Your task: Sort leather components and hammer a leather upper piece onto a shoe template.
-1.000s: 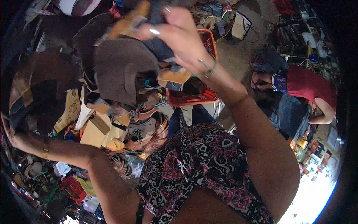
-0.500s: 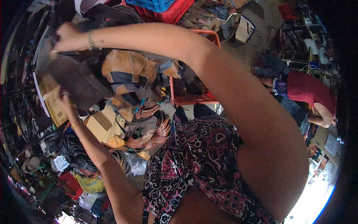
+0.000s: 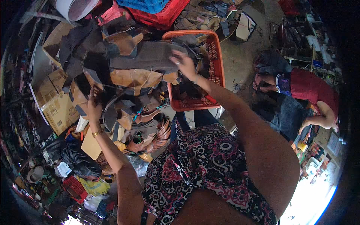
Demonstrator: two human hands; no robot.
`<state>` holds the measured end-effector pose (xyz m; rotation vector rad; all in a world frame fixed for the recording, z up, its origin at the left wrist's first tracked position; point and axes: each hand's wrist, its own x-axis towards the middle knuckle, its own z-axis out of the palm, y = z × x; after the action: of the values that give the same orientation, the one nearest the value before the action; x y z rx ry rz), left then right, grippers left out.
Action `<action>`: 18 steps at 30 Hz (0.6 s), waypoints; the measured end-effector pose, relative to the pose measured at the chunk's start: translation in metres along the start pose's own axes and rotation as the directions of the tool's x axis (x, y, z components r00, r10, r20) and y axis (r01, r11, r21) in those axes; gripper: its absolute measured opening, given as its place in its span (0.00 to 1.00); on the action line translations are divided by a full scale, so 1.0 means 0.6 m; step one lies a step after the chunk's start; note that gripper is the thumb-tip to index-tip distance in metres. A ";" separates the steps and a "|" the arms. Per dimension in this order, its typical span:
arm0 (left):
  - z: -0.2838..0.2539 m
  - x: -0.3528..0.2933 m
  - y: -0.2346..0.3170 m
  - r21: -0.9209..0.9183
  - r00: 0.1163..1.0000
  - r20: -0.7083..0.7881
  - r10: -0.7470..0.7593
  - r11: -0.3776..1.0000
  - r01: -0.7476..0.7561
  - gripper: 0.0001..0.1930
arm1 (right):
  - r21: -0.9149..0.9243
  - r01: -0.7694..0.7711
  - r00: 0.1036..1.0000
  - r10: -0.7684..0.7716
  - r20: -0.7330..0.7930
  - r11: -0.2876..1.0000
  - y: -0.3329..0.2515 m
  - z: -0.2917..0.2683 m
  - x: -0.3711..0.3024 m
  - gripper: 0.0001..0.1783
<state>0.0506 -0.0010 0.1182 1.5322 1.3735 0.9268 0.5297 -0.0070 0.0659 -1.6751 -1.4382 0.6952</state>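
Note:
A pile of dark grey and tan leather pieces (image 3: 137,78) lies in front of me. At its left side, my left hand (image 3: 94,105) is closed on the edge of a black-and-tan leather piece (image 3: 78,92); part of the fingers is lost against the dark material. My right hand (image 3: 185,65) is open, fingers apart, over the right end of a long dark grey leather piece (image 3: 146,54) and beside the orange crate (image 3: 221,75). I cannot tell whether it touches the piece. More dark pieces lie inside the crate.
Cardboard (image 3: 56,107) stands left of the pile, and curved brown leather strips (image 3: 161,133) lie nearer me. Blue and red crates (image 3: 161,18) are stacked behind. At the right, a person in a red top (image 3: 313,88) bends over dark cloth. A white bucket (image 3: 77,9) stands far left.
Both hands were raised at the far left with a dark sheet between them. My right hand has swung right toward the orange crate and opened; my left hand has moved slightly right, onto the pile.

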 end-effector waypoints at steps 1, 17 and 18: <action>0.032 0.013 0.038 -0.183 0.999 -0.027 -0.047 0.982 0.041 0.38 | -0.155 0.042 0.989 -0.062 -0.133 0.987 0.084 -0.057 -0.017 0.25; 0.615 0.042 0.193 0.470 0.672 0.624 0.399 0.496 -0.731 0.40 | -0.642 -0.317 0.930 0.361 -0.066 0.699 0.354 -0.149 0.067 0.71; 0.623 0.049 0.145 0.567 0.696 0.633 0.340 0.408 -0.715 0.40 | -0.620 -0.351 0.910 0.413 -0.048 0.702 0.333 -0.117 0.077 0.69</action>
<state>0.4317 -0.0180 0.0651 2.8250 0.9473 0.2046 0.7029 0.0169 -0.0618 -2.5460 -1.4904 0.5489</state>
